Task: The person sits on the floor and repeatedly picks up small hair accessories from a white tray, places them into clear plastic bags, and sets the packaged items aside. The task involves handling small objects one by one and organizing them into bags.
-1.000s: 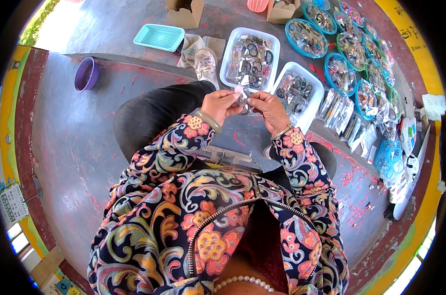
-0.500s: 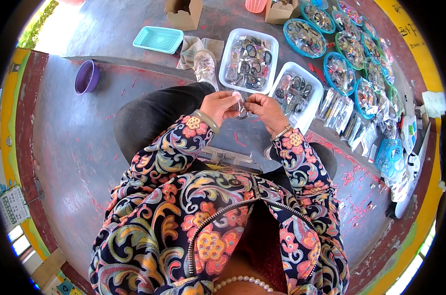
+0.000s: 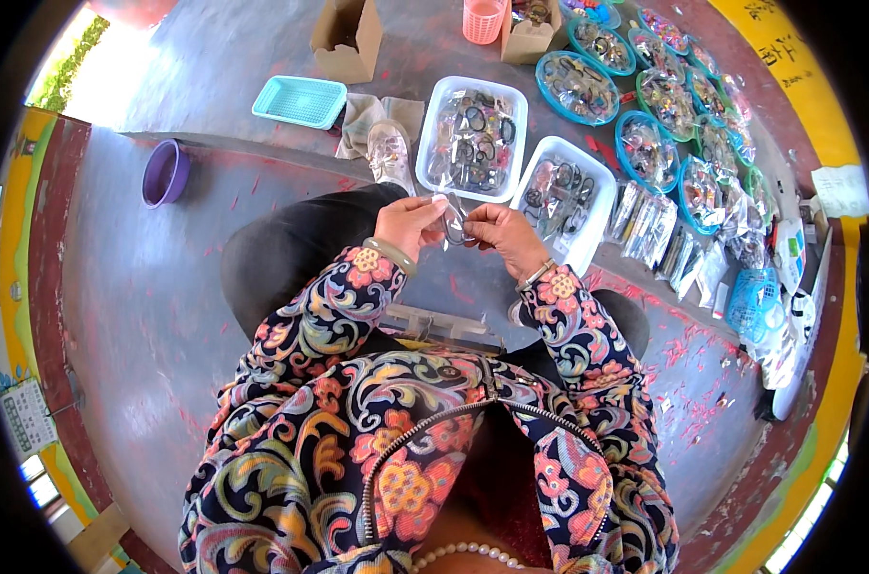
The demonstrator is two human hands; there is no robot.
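Item: one clear packet [image 3: 454, 224], just on the near side of the left white tray [image 3: 427, 129]. Left hand [image 3: 404, 226]: grip pinched on the packet's left side. Right hand [image 3: 511, 239]: grip pinched on its right.

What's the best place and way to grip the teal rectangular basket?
I'd take the teal basket by the rim at its left end, coming from the left and above, thumb inside and fingers outside. It sits open side up, so that rim looks pinchable, while its right end lies close to the gray cloth.
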